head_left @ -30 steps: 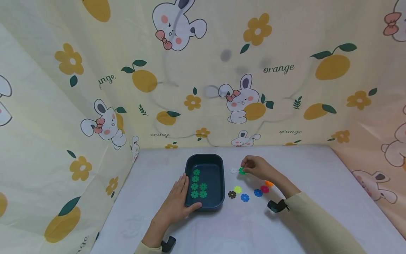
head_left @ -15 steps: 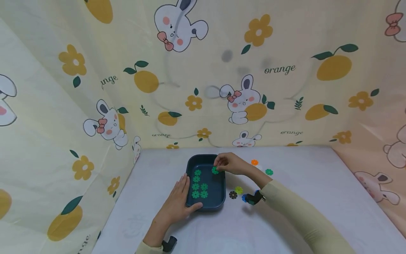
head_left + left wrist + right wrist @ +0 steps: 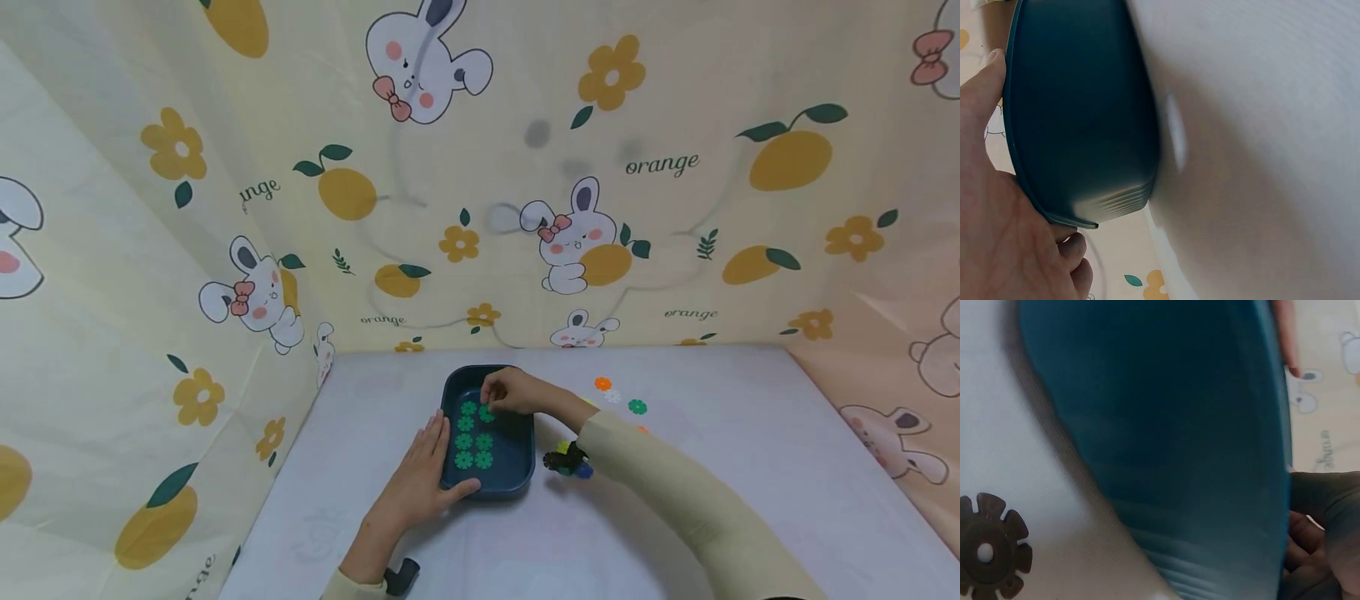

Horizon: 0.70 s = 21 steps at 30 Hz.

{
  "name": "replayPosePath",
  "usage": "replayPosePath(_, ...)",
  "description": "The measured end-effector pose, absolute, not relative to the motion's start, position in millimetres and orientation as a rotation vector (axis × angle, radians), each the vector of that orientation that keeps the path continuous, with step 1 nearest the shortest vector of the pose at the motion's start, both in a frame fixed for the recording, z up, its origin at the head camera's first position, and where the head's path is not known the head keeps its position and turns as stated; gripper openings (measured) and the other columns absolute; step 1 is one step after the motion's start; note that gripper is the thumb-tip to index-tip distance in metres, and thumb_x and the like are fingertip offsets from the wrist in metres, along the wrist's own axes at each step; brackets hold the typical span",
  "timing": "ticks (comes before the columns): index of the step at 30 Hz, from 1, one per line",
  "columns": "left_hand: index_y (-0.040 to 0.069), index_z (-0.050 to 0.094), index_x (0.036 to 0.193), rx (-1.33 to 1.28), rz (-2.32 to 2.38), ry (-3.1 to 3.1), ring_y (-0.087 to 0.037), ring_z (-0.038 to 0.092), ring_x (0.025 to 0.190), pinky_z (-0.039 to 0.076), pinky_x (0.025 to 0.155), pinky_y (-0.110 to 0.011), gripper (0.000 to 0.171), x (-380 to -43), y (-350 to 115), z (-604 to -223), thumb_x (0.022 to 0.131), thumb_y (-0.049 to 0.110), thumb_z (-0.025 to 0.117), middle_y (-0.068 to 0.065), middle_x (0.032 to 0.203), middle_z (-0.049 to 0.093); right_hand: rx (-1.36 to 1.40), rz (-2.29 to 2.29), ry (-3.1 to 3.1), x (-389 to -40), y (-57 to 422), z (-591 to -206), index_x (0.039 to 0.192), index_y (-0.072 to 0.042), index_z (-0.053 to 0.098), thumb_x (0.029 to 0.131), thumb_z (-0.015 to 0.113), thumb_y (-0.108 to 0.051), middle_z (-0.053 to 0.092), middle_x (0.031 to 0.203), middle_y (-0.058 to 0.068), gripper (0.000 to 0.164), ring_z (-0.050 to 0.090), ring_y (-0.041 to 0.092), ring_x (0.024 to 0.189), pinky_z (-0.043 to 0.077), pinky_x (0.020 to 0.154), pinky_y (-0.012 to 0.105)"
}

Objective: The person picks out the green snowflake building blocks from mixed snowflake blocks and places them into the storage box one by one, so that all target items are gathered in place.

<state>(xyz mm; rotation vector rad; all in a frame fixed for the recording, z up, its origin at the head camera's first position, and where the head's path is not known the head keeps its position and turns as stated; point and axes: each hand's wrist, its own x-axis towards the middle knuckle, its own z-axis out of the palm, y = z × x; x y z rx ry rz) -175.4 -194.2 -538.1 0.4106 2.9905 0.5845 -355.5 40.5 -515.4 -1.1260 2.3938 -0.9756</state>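
Observation:
A dark blue-green tray point(image 3: 513, 462) stands on the table with several green snowflake-shaped discs point(image 3: 464, 441) lying flat in it, mostly in two columns on its left side. My left hand point(image 3: 422, 473) rests on the tray's near left corner, fingers laid straight along the left rim and thumb along the near rim. Inside the tray's far part, my right hand point(image 3: 517, 391) pinches another green disc point(image 3: 487, 414) at the top of the right-hand column; its fingertips hide part of the disc. The right wrist view shows the tray's outer wall point(image 3: 1166, 425), which hides the disc.
Right of the tray lie loose discs: orange point(image 3: 603, 384), white point(image 3: 612, 397), green point(image 3: 637, 407), yellow point(image 3: 562, 447) and blue point(image 3: 584, 472). A brown disc point(image 3: 1005, 540) lies beside the tray wall. The right sleeve point(image 3: 660, 483) covers others. A patterned curtain point(image 3: 450, 167) hangs behind the table.
My right hand has carried a green disc leftward from the table, over the tray's right rim, to the right-hand column of discs. The left hand has stayed on the tray.

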Motion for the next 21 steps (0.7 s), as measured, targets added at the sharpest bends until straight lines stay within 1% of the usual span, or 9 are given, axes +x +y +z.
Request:
replayPosePath(2, 0.004, 0.011, 0.172, 0.415, 0.586, 2.99, -0.026, 0.004, 0.168, 0.013, 0.135, -0.05, 0.116, -175, -195, -539, 0.096, 0.074, 0.063, -0.011, 0.181, 0.003, -1.134, -0.92, 2.42, -356, 36, -517, 0.104, -0.009, 0.075, 0.098, 0.076, -0.004, 0.071, 0.094, -0.005, 0.008, 0.065, 0.007, 0.085, 0.059, 0.079, 0.023)
replayPosePath(5, 0.005, 0.01, 0.172, 0.418, 0.59, 2.989, -0.026, 0.004, 0.168, 0.013, 0.135, -0.051, 0.116, -176, -195, -538, 0.096, 0.074, 0.063, -0.011, 0.181, 0.003, -1.129, -0.861, 2.446, -354, 30, -518, 0.104, -0.009, 0.075, 0.098, 0.076, -0.003, 0.07, 0.095, -0.004, 0.008, 0.064, 0.008, 0.086, 0.059, 0.08, 0.025)
replayPosePath(13, 0.005, 0.011, 0.172, 0.418, 0.595, 2.987, -0.026, 0.003, 0.168, 0.013, 0.135, -0.051, 0.116, -177, -196, -537, 0.096, 0.074, 0.064, -0.011, 0.181, 0.002, -1.06, -0.734, 2.494, -353, 20, -525, 0.1, -0.012, 0.074, 0.098, 0.078, -0.004, 0.068, 0.093, -0.004, 0.009, 0.063, 0.011, 0.085, 0.059, 0.077, 0.028)
replayPosePath(21, 0.004, 0.011, 0.172, 0.411, 0.597, 2.98, -0.026, 0.003, 0.168, 0.013, 0.135, -0.05, 0.116, -176, -195, -537, 0.096, 0.074, 0.063, -0.01, 0.181, 0.003, -1.067, -0.693, 2.511, -347, 20, -524, 0.101, -0.011, 0.075, 0.098, 0.078, -0.004, 0.069, 0.096, -0.004, 0.009, 0.063, 0.011, 0.088, 0.06, 0.082, 0.032)
